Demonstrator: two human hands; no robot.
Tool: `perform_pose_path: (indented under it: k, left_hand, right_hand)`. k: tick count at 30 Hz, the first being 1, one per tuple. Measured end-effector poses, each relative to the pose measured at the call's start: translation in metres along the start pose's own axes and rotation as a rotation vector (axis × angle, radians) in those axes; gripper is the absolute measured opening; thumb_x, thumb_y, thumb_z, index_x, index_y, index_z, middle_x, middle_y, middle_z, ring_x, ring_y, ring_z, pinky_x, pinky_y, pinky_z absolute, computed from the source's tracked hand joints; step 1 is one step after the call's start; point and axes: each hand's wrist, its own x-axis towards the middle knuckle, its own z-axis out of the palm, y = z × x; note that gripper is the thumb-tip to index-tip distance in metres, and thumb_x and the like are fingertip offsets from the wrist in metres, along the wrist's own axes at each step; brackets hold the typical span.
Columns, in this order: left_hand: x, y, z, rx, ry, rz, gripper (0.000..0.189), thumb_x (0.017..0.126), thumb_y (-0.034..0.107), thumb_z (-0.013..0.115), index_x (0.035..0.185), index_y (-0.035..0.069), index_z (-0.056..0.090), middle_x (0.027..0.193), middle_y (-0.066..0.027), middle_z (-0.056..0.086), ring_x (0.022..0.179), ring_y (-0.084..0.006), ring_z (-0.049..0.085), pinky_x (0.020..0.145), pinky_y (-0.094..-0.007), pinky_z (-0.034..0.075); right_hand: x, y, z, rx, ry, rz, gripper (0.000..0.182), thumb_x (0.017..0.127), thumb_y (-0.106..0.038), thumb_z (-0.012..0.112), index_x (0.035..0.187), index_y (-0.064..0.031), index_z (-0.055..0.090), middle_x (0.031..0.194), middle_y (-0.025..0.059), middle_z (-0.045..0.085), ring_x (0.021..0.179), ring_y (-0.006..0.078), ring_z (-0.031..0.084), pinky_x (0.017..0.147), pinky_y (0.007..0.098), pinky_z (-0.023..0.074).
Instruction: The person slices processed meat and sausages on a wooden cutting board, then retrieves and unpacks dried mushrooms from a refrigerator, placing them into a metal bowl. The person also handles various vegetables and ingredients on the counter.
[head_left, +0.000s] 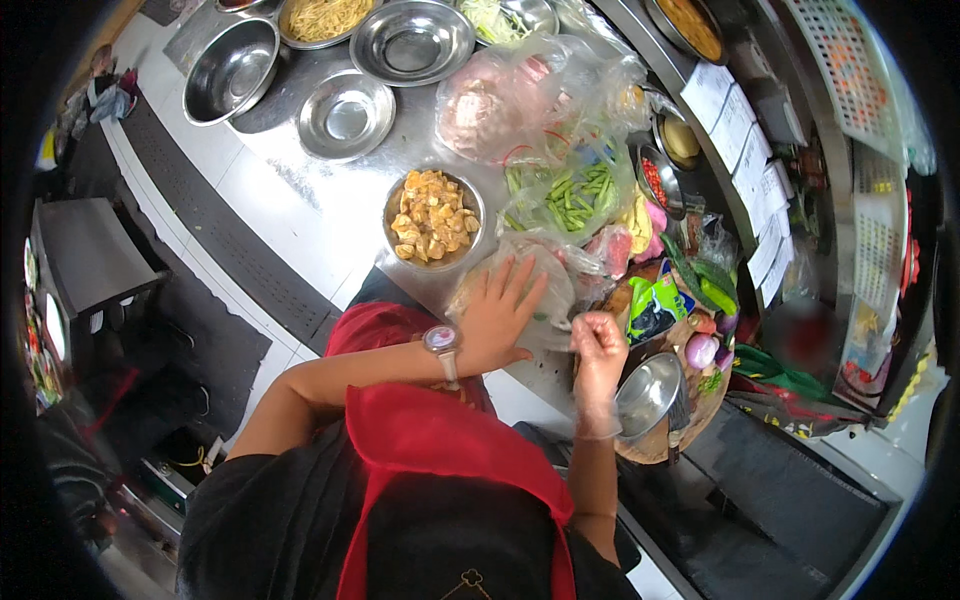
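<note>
My left hand (499, 319), with a watch on its wrist, lies palm down and fingers spread on a clear plastic bag (551, 281). Pale contents show faintly through the bag; I cannot tell what they are. Just right of it, my right hand (600, 341) is closed in a fist, its fingers pinching the gathered end of the same bag. Beyond my left hand stands a steel bowl (480, 244) of yellowish-brown cut chunks (433, 217). A green printed packet (651, 307) is close to my right hand.
A round wooden chopping board (709, 412) holds a steel bowl (649, 397), a cleaver (678, 416) and a purple onion (701, 351). Bags of green beans (577, 195) and pinkish meat (476, 112) lie farther back. Several steel bowls (346, 116) line the far left. Paper slips (739, 142) hang along the shelf edge.
</note>
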Motion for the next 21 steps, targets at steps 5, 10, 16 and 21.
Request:
perform_pose_path:
  k: [5,10,16,21]
  left_hand:
    - [0.013,-0.019,0.030,-0.153,0.169,-0.032,0.061,0.062,0.013,0.064,0.117,-0.003,0.042,0.119,-0.0207,0.043,0.108,-0.0367,0.042,0.090,-0.0419,0.036]
    - [-0.003,-0.034,-0.010,-0.178,0.115,-0.108,0.042,0.061,0.005,0.060,0.103,0.000,0.053,0.106,-0.0155,0.053,0.094,-0.0334,0.051,0.079,-0.0384,0.045]
    - [-0.026,-0.031,-0.036,-0.217,-0.098,-0.416,0.025,0.067,0.017,0.064,0.082,-0.001,0.056,0.084,-0.0211,0.056,0.073,-0.0377,0.056,0.064,-0.0414,0.046]
    - [-0.012,-0.031,0.016,-0.380,0.164,-0.204,0.007,0.065,0.003,0.053,0.070,-0.001,0.055,0.070,-0.0214,0.056,0.067,-0.0382,0.055,0.062,-0.0439,0.045]
  right_hand:
    - [0.014,-0.040,0.003,-0.108,-0.167,0.029,0.006,0.077,-0.002,0.062,0.078,-0.0044,0.057,0.067,-0.0044,0.053,0.060,0.0018,0.045,0.054,0.0166,0.0362]
    - [0.042,-0.045,-0.009,-0.253,-0.099,-0.071,0.006,0.077,-0.002,0.062,0.073,-0.0036,0.058,0.065,-0.0052,0.053,0.058,0.0012,0.045,0.053,0.0161,0.0363]
    - [0.065,-0.053,0.003,-1.238,-0.096,-0.417,0.008,0.072,-0.010,0.059,0.078,-0.0050,0.057,0.073,0.0139,0.060,0.062,0.0310,0.058,0.055,0.0378,0.0452]
    - [0.073,-0.072,0.120,-1.044,-0.341,-0.985,0.038,0.071,-0.011,0.060,0.109,-0.0066,0.053,0.107,0.0148,0.052,0.093,0.0292,0.053,0.074,0.0399,0.0439]
